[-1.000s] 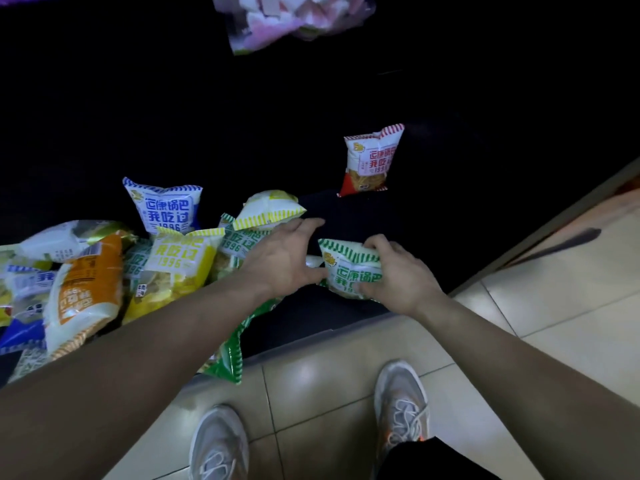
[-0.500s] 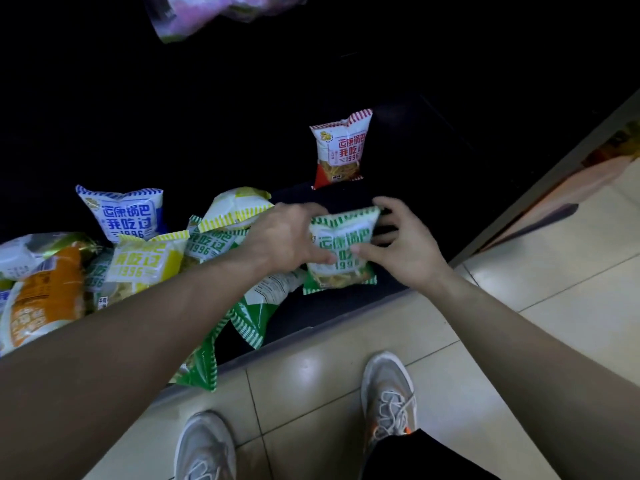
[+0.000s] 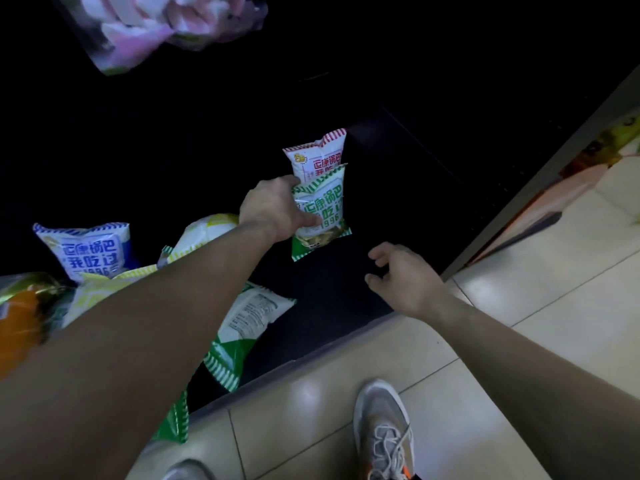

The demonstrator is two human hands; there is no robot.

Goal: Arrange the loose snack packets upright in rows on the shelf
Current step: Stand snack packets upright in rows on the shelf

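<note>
- On the dark shelf (image 3: pixel 329 296), set low beside a pale tiled floor (image 3: pixel 536 323): bare black surface toward the right; front edge slanting across the view; back lost in shadow.
- At the top left, a clear bag (image 3: pixel 162 26) of pink and white pieces, blurred.
- At the shelf's left end, a heap of loose snack packets (image 3: pixel 104 289); blue packet (image 3: pixel 91 251) upright at the back, print facing out; green-and-white packet (image 3: pixel 249 317) lying flat, back side up, long axis slanting down to the front edge; orange packet (image 3: pixel 20 317) at the far left, blurred.
- Mid-shelf, green packet (image 3: pixel 323 209) upright; long axis vertical, top seal up, printed face toward the camera; right in front of the red packet (image 3: pixel 318 157), covering its lower half; resting on the shelf or held just clear, impossible to tell.
- Red packet likewise upright, top seal up.
- Left hand (image 3: pixel 273 206) gripping the green packet's left edge; fingers curled behind, thumb across the front.
- Right hand (image 3: pixel 405 278) holding nothing; fingers loosely bent, over bare shelf near the front edge, apart from the green packet.
- Grey laced shoe (image 3: pixel 382 431) on the tiles.
</note>
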